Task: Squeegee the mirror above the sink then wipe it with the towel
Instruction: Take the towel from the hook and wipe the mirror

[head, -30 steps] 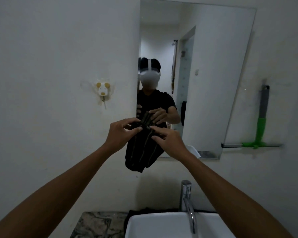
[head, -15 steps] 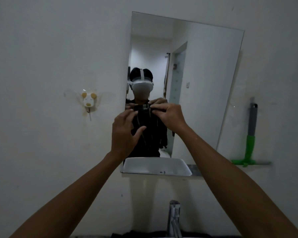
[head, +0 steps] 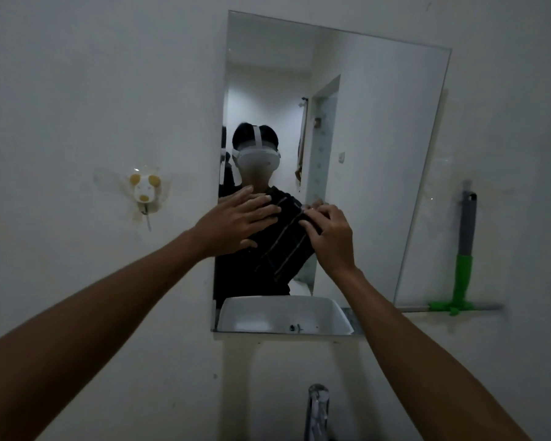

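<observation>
A tall frameless mirror (head: 372, 128) hangs on the white wall. In front of its lower left part I hold a dark striped towel (head: 287, 243). My left hand (head: 236, 221) lies flat over the towel's left side with fingers spread. My right hand (head: 330, 240) pinches the towel's upper right edge. The towel hangs slanted between both hands, close to the glass. A green and grey squeegee (head: 463, 268) hangs on the wall to the right of the mirror, blade down.
A small white and yellow wall hook (head: 144, 192) is stuck to the wall on the left. The chrome tap (head: 317, 409) rises at the bottom edge. The sink basin shows only as a reflection low in the mirror.
Both hands dropped slightly and spread apart, opening the towel out. My left hand went from gripping to lying flat on the cloth. The view stays tilted up on the mirror.
</observation>
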